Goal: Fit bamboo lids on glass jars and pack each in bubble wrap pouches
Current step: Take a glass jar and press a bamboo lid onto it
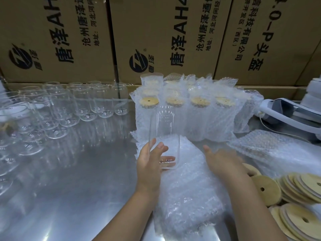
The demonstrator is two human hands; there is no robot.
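My left hand (150, 162) grips a clear glass jar (164, 129) near its base, holding it upright with no lid over a stack of bubble wrap pouches (187, 188). To the right of the jar, my right hand (222, 159) lies with fingers spread on the pouch stack and holds nothing. Loose bamboo lids (298, 186) with small centre holes are piled at the lower right. Several packed jars (199, 108) with bamboo lids stand in pouches behind the held jar.
Several empty glass jars (83, 103) stand in rows on the metal table (78, 188) at the left. Large cardboard boxes (156, 35) wall off the back. A white and grey device (286, 110) with a cord lies at the right.
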